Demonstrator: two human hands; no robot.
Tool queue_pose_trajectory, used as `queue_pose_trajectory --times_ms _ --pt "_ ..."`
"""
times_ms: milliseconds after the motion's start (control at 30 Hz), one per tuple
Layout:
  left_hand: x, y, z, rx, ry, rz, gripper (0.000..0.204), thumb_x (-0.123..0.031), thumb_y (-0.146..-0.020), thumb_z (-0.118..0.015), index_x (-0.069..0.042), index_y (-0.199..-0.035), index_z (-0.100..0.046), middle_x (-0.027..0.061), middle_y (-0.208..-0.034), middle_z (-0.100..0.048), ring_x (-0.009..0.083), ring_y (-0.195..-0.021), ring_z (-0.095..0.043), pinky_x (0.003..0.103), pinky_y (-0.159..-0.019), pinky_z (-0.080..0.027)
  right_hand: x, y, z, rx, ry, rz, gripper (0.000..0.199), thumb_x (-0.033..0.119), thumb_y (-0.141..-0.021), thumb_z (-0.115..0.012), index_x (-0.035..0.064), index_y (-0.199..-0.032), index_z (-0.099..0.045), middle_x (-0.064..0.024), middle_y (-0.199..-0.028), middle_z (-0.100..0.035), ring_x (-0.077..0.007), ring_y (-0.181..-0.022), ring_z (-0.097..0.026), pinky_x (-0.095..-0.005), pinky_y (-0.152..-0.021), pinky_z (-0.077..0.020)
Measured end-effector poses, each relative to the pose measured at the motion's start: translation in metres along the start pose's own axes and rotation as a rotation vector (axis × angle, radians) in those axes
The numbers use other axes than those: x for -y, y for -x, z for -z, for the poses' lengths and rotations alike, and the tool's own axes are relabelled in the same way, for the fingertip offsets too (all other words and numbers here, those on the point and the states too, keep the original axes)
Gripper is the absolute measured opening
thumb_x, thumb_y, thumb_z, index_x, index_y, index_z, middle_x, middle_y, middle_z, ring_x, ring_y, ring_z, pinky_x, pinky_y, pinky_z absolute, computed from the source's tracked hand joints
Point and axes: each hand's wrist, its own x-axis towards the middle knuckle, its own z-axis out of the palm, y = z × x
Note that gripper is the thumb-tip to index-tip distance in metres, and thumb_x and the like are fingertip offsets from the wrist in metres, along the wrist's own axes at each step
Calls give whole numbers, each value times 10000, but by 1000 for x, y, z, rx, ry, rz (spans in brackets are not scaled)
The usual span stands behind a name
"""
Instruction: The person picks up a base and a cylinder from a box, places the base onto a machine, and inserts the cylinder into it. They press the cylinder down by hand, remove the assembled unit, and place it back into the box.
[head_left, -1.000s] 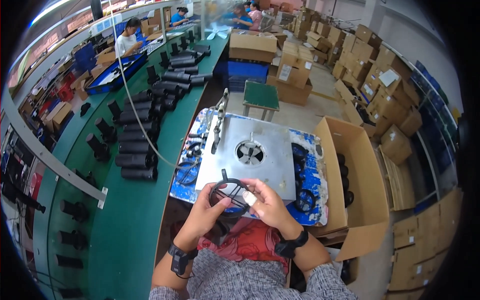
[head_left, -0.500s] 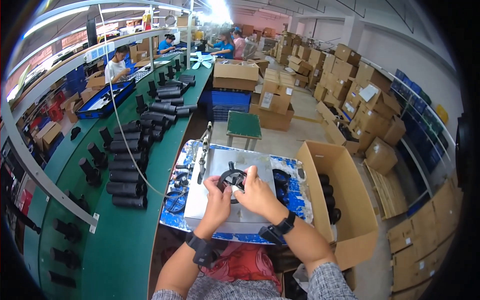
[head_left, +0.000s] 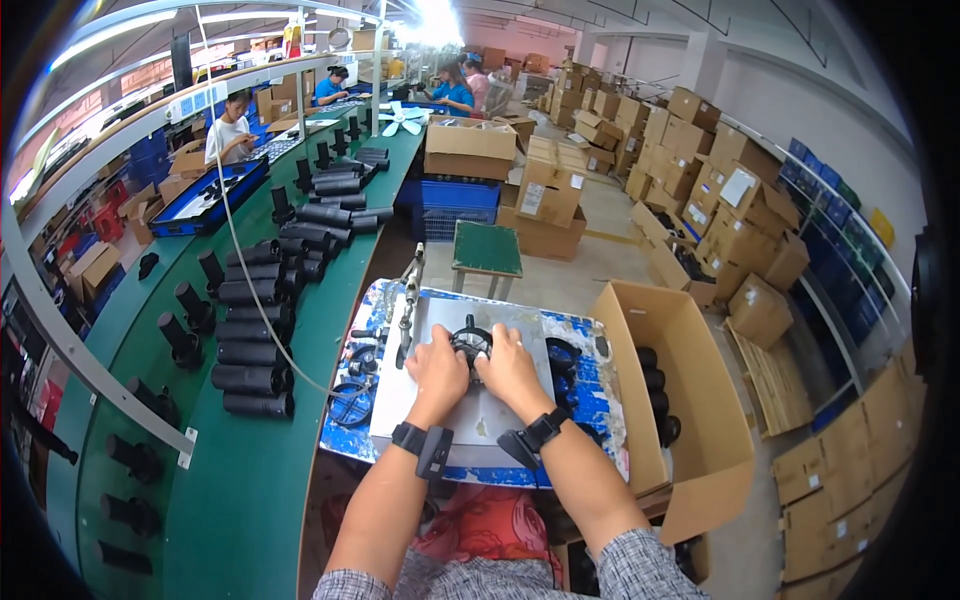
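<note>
A round black plastic ring part (head_left: pixel 471 336) with a short tab at its far side lies low over a silver metal plate (head_left: pixel 490 432). My left hand (head_left: pixel 440 368) is closed on its left side, and my right hand (head_left: pixel 507 366) grips the right side with the thumb near the middle. The inside of the ring is partly covered by my fingers. Just left of my left hand stands a metal toggle clamp (head_left: pixel 410 300). More black ring parts (head_left: pixel 563 355) lie right of the plate, and another black ring (head_left: pixel 351 404) is at its left.
The plate rests on a worn blue-and-white table (head_left: pixel 608 400). An open cardboard box (head_left: pixel 700 370) with black cylindrical parts stands at the right. On the left, a green bench (head_left: pixel 235 480) carries several black tubes (head_left: pixel 255 353); a pale hose (head_left: pixel 270 325) hangs across it. Other people sit farther off.
The ring has gone from being held tilted above the plate to lying flatter and lower. Both hands have turned palms down, one on each side of it.
</note>
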Motion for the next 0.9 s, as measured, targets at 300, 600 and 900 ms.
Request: queue_pose_trajectory --times_ms 300,600,900 --pt "7 11 10 -172 -191 -113 308 -258 -916 -758 -71 -1147 -676 145 -1207 -656 355 -1191 -558 541 -977 -372 -11 -3 7 180 -30 34 627 214 -878 -718 -3 -1450 -580 -296 -1318 -572 -488 -1051 -694 -519 -965 -579" --pt "84 10 88 -228 18 -285 368 -283 -1016 -657 -32 -1278 -724 131 -1156 -696 337 -1137 -635 429 -1003 -471 -4 -11 38 358 -16 69 946 476 -770 -862 -19 -1515 -555 -241 -1414 -544 -416 -1230 -652 -437 -1072 -530" --pt "184 -79 79 -25 1039 615 752 -480 -1065 -596 101 -1519 -451 281 -1343 -670 307 -1226 -631 425 -1136 -422 -6 -33 36 505 82 127 1042 517 -731 -906 -60 -1515 -534 -223 -1452 -542 -401 -1265 -633 -419 -1087 -519"
